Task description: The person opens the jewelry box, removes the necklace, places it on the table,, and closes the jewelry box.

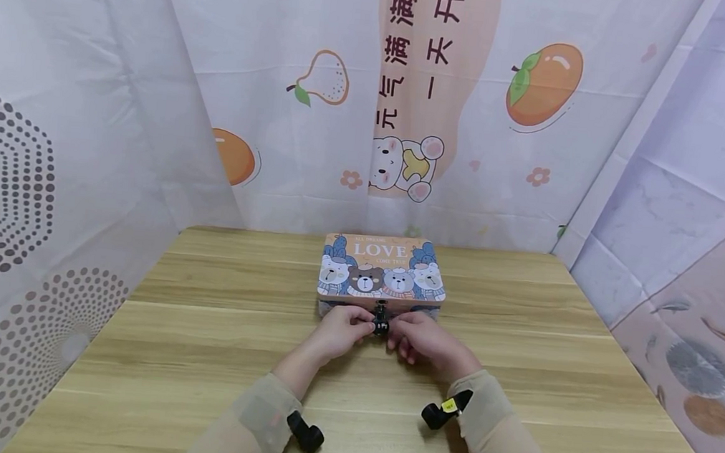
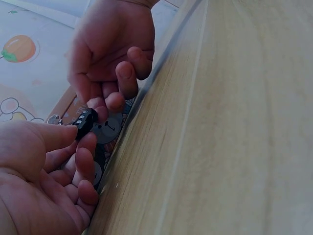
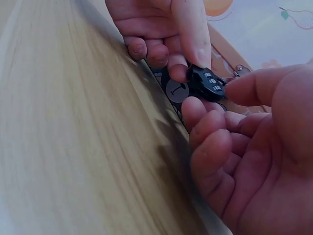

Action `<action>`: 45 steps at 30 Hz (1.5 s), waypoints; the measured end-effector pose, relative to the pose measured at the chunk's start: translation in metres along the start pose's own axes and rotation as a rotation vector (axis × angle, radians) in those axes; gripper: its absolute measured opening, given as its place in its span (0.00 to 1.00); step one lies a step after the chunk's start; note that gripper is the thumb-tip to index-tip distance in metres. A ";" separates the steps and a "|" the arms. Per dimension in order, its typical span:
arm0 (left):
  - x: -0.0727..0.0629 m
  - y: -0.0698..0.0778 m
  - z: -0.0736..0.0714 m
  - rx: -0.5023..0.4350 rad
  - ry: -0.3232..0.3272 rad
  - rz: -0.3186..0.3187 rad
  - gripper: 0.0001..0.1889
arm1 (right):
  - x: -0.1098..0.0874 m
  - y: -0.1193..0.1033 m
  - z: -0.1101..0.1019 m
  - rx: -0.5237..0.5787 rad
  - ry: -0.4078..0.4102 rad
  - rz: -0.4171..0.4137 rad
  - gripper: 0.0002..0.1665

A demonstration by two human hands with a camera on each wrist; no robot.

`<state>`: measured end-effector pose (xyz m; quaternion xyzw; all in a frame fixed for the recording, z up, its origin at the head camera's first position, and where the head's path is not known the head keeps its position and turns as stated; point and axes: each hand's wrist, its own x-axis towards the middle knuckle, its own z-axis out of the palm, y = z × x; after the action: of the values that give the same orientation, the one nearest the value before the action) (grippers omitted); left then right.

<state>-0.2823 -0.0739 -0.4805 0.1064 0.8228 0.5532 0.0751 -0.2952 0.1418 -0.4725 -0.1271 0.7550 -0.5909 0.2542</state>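
Observation:
A black combination padlock [image 1: 380, 325] with small number wheels hangs at the metal clasp [image 1: 381, 306] on the front of a box [image 1: 385, 268]. Its lid carries cartoon bears and the word LOVE. My left hand [image 1: 343, 331] pinches one end of the padlock [image 2: 85, 123] between thumb and finger. From the other side, my right hand [image 1: 426, 340] holds the opposite end with its thumb and fingertips, the remaining fingers curled loosely below. In the right wrist view the wheels of the padlock [image 3: 208, 82] face up between both hands. The digits are too small to read.
The box stands near the back edge of a wooden table [image 1: 229, 344]. Behind it hangs a white curtain [image 1: 266, 146] printed with fruit and writing. More patterned cloth [image 1: 106, 125] closes off the left and right sides.

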 end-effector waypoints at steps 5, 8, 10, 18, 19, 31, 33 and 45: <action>0.000 -0.001 -0.001 0.006 -0.003 -0.005 0.07 | -0.001 0.001 -0.003 -0.054 -0.031 -0.031 0.18; 0.000 -0.001 -0.001 0.008 -0.005 -0.003 0.07 | -0.001 0.000 -0.002 -0.064 -0.018 -0.048 0.18; 0.000 -0.001 -0.001 0.007 -0.007 0.000 0.07 | 0.000 0.000 0.000 -0.058 0.004 -0.054 0.17; 0.000 0.001 -0.001 0.000 -0.012 0.008 0.07 | 0.007 0.001 0.009 -0.062 0.042 -0.035 0.16; 0.000 0.001 -0.001 -0.002 -0.012 0.009 0.07 | 0.007 0.001 0.010 -0.062 0.044 -0.034 0.15; 0.000 0.001 0.000 0.000 -0.008 -0.002 0.08 | 0.006 0.001 0.010 0.038 0.028 -0.011 0.17; 0.000 0.001 0.000 0.005 -0.008 0.004 0.08 | 0.006 0.001 0.010 0.067 0.021 0.000 0.17; 0.000 -0.001 0.002 0.000 -0.008 0.008 0.07 | 0.006 0.004 0.011 0.000 0.011 -0.034 0.17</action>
<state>-0.2816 -0.0725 -0.4822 0.1120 0.8222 0.5529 0.0760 -0.2938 0.1307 -0.4797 -0.1367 0.7543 -0.5957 0.2398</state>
